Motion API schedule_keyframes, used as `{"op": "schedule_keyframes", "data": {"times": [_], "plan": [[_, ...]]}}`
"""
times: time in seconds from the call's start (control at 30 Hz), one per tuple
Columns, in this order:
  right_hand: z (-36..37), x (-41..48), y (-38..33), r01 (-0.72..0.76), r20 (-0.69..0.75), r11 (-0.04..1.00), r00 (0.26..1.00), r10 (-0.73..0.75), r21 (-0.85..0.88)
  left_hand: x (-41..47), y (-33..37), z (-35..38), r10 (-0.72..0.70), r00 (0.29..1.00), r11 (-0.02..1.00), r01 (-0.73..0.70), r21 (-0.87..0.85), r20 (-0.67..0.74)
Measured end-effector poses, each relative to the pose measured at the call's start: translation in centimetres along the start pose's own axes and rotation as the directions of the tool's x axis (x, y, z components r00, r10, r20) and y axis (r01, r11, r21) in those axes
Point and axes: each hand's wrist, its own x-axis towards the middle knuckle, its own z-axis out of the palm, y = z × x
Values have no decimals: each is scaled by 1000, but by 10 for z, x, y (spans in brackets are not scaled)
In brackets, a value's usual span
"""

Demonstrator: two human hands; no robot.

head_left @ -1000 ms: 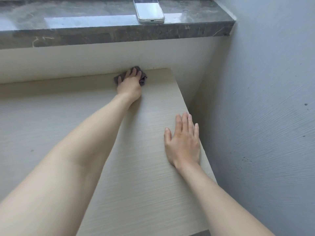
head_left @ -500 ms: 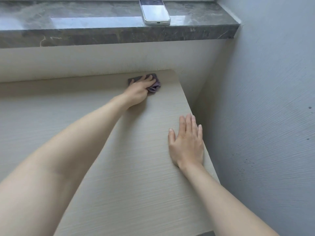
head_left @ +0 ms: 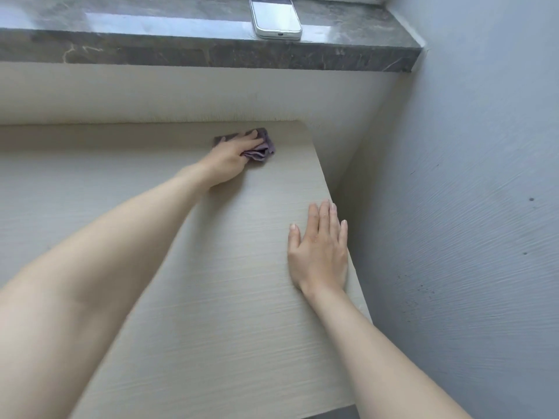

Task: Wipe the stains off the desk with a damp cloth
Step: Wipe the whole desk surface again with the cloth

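A pale wood-grain desk (head_left: 230, 297) fills the view. Near its far right corner lies a crumpled purple-grey cloth (head_left: 260, 148). My left hand (head_left: 231, 158) rests on the cloth, fingers laid over it toward the right and thumb tucked against its near side, pressing it to the desk. My right hand (head_left: 319, 249) lies flat, palm down, fingers straight, at the desk's right edge. No stain shows plainly on the surface.
A grey marble windowsill (head_left: 181, 52) overhangs the back wall, with a white phone (head_left: 276, 18) lying on it. A grey textured wall (head_left: 469, 207) stands close on the right, a narrow gap between it and the desk edge.
My left hand has slid the cloth rightward along the desk's back edge toward the far right corner, its fingers turning to the right. My right hand stays flat in place.
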Motion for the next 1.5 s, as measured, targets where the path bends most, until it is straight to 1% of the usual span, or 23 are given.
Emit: {"op": "schedule_keyframes", "data": {"times": [0.07,0.1,0.17,0.23,0.3,0.43,0.47,0.53,0.6,0.67,0.7,0.77,0.83,0.97,1.03,1.07,1.1,1.2,1.23,1.3,1.4,1.47,1.5], "plan": [[1,-1,0,4,-22,1000,1000,-4,2,3,22,7,-116,988,991,121,54,-98],[2,0,0,4,-31,1000,1000,-3,4,-1,32,13,-103,990,991,110,80,-97],[3,0,0,2,-47,1000,999,-1,6,-13,36,24,12,1000,995,-12,101,2],[2,-1,-1,6,-47,1000,999,-5,4,-22,19,17,152,978,982,-166,93,140],[2,0,-1,-1,-46,1000,999,1,0,-14,-1,0,194,968,977,-204,53,159],[0,-1,-2,4,-41,1000,999,-4,-3,2,12,0,-84,996,995,85,49,-29],[1,0,-1,2,-43,1000,999,-2,-4,-2,23,7,-88,995,993,91,68,-48],[1,0,-1,3,-44,1000,999,-3,-6,-19,34,21,33,999,996,-35,84,30],[1,0,-1,5,-33,1000,999,-5,-12,-39,27,23,202,965,974,-216,68,165],[2,1,-1,5,-31,1000,999,-5,-16,-38,11,9,294,935,953,-302,10,200],[1,2,-1,3,-28,1000,1000,-3,-14,-31,6,4,263,949,964,-266,-4,171],[1,0,-1,1,-28,1000,1000,-1,-9,-16,5,2,57,997,997,-60,45,57],[2,1,0,-1,-35,1000,999,0,-6,-10,23,11,-52,999,994,53,95,-10],[3,1,-1,0,-53,1000,999,0,-5,-40,41,33,158,976,983,-169,67,150],[2,1,-1,-1,-40,1000,999,0,-9,-43,27,21,263,947,962,-273,31,182],[2,2,0,-4,-29,1000,1000,4,-14,-37,23,15,272,944,959,-281,23,187],[1,2,1,-4,-14,1000,1000,4,-14,-30,20,12,235,957,970,-242,24,169],[-1,0,1,-4,-6,1000,1000,4,-1,-15,35,17,6,999,998,-9,64,42],[-1,1,1,-3,-10,1000,1000,3,-3,-18,44,22,-8,1000,997,6,80,24],[0,2,0,-6,-19,1000,1000,5,-7,-33,53,34,73,993,993,-81,81,96],[-1,1,-2,-8,-12,1000,1000,8,-7,-55,41,28,240,938,966,-256,32,248],[-1,2,-1,-5,-6,1000,1000,5,-15,-46,34,16,249,922,963,-268,27,297],[-2,2,0,-4,6,1000,1000,4,-15,-36,33,12,190,937,977,-211,42,293]]}}
